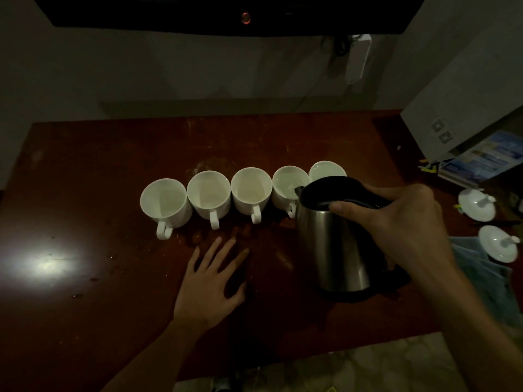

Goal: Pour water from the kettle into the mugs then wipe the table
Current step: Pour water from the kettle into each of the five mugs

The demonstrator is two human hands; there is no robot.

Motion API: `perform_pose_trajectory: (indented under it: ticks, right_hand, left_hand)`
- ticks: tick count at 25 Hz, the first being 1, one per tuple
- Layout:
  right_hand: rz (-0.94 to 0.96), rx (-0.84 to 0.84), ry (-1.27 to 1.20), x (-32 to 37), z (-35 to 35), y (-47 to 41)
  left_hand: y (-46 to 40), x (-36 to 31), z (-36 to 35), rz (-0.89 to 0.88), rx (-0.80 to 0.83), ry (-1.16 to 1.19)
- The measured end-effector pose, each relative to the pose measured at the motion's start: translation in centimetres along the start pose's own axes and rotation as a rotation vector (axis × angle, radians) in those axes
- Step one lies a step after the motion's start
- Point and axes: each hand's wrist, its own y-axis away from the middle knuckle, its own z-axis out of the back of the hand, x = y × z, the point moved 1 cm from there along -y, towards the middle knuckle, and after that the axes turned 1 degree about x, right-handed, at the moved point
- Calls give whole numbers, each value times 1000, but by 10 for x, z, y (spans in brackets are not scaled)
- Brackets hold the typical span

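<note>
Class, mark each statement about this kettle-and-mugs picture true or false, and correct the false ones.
1. Five white mugs stand in a row on the table. True.
2. The left hand holds the kettle. False: the right hand grips the kettle; the left lies flat on the table.
3. The kettle's spout is over the fourth mug from the left. True.
4. Every mug handle points toward the wall. False: the visible handles point toward the person.
5. Two white lids lie right of the kettle. True.

No text is legible; print on the blue box is blurred.
</note>
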Motion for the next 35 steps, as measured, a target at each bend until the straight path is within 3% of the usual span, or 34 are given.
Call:
perform_pose_trajectory:
  ticks: [35]
  right_hand:
    - [-17,-20,32,-1,-1,-2]
  left_hand:
    - [-1,0,-1,-1,17,-9]
